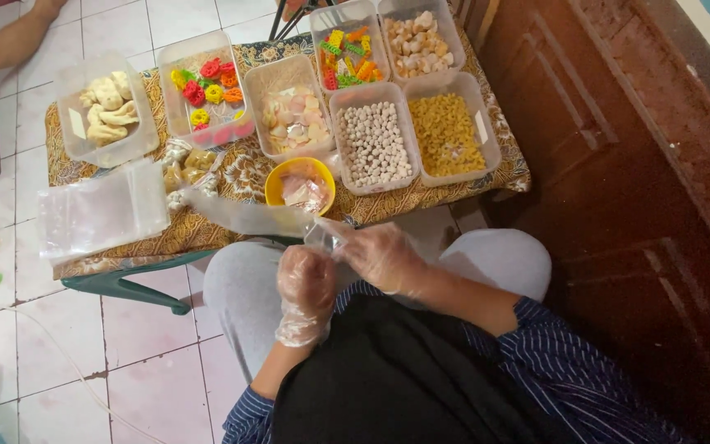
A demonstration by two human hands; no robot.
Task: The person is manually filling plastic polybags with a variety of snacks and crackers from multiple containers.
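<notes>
I see both of my hands in thin clear gloves, working close together above my lap. My right hand (384, 256) has its grip closed on one end of a long clear plastic bag (248, 215). My left hand (306, 279) is curled into a loose fist just beside and below that grip; I cannot tell whether its fingers actually pinch the plastic.

The bag's long axis runs up and away to the left from the grip, from the pinched end near my knees toward the worktop (207, 230), nearly level with a slight rise. Its far end points at a stack of flat clear bags (100, 212) lying further left on the patterned cloth.

Just beyond the grip, almost touching the bag's upper edge, sits a yellow bowl (277, 187) holding pale crackers. Further out from the grip stand 7 clear tubs: white balls (374, 144), yellow curls (447, 133), pale pink and white chips (293, 119), mixed orange and green pieces (345, 56), beige puffs (417, 41), bright flower-shaped crackers (207, 86), and, well left, large pale pieces (108, 107).

A small pile of filled packets (186, 164) lies between the flat bags and the tubs.

At the top left another person's arm (10, 41) rests on the tiled floor (149, 362), well apart from my hands.
</notes>
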